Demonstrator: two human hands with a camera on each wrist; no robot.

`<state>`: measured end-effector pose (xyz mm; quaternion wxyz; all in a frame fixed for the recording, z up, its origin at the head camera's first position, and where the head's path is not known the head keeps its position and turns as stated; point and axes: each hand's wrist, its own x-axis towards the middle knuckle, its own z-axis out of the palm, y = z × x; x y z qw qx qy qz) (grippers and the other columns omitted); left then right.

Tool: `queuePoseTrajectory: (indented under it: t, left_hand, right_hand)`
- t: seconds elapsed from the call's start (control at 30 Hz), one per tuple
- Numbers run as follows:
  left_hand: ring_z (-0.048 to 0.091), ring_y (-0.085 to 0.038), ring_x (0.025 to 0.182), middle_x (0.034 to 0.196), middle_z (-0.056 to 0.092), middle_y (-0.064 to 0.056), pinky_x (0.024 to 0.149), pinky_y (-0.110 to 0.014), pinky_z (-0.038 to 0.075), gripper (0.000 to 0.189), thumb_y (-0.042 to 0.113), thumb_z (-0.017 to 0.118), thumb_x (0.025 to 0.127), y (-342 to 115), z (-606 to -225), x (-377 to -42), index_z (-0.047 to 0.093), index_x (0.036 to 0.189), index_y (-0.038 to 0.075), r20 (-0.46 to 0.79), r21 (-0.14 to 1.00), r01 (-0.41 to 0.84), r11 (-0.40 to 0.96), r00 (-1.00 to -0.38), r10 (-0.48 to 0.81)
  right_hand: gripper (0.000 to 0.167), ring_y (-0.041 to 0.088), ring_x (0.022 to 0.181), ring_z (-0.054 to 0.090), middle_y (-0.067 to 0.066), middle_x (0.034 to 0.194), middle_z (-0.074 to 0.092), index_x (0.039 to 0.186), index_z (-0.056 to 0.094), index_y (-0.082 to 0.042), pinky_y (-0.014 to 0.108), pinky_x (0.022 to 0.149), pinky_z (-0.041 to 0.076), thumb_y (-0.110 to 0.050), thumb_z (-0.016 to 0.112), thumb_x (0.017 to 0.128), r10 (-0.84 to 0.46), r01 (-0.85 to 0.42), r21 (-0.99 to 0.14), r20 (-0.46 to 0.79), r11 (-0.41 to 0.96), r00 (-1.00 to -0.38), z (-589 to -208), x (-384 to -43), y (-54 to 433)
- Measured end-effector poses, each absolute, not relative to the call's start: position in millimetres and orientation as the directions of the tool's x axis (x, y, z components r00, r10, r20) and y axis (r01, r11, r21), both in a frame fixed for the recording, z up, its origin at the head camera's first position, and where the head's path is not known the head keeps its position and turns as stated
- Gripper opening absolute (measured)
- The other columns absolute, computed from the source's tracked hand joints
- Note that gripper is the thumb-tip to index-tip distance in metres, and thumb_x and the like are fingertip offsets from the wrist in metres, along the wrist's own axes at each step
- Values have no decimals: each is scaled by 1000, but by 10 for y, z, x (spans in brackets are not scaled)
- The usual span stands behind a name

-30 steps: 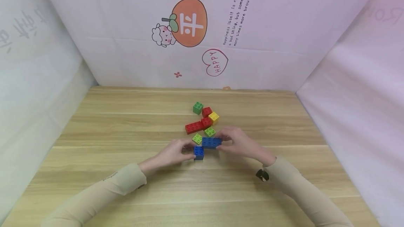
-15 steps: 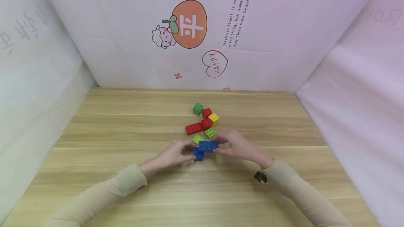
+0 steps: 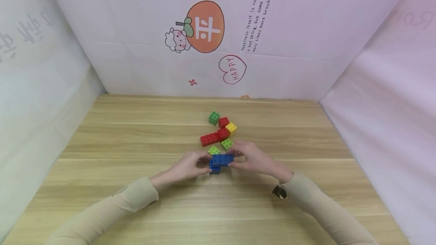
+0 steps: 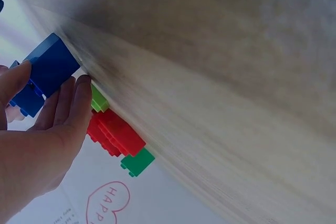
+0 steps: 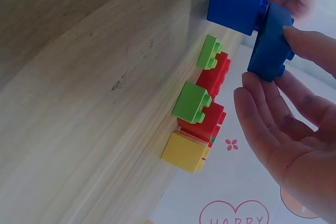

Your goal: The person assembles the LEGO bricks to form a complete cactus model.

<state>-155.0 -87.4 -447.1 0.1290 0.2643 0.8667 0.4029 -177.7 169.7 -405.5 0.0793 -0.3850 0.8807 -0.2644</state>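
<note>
Near the middle of the table, my left hand (image 3: 187, 164) holds a square blue building brick (image 3: 215, 170) between thumb and fingers. That brick stands on the wood, studs up. My right hand (image 3: 253, 160) pinches a longer blue building brick (image 3: 223, 160) by its right end. The long brick lies over the square one's studs and sticks out to the right. In the right wrist view, some studs of the square brick (image 5: 235, 6) show beside the long brick (image 5: 270, 43), which looks slightly tilted. Whether the two are pressed fully together, I cannot tell.
Just beyond the hands lie two light green bricks (image 3: 226, 144). Farther back are a long red brick (image 3: 209, 139), two smaller red bricks (image 3: 223, 134), a yellow brick (image 3: 231, 128) and a green brick (image 3: 214, 117). A printed white cloth (image 3: 153, 67) closes off the table's far edge.
My right hand has brought the long blue brick left and toward me, from beside the square blue brick to on top of it. The left hand has stayed in place.
</note>
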Motion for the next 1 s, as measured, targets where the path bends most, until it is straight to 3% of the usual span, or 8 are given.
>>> queuePoseTrajectory:
  t: [1.0]
  left_hand:
    - [68,-21,111,117,72,-6,99,-40,56,33,19,75,88,-882,-4500,-1560,67,118,9,-13,801,330,499,-824,567]
  right_hand:
    - [33,18,98,71,7,110,69,116,69,-8,35,85,62,-16,77,86,-732,-636,-521,30,570,-680,-4075,-1749,1626]
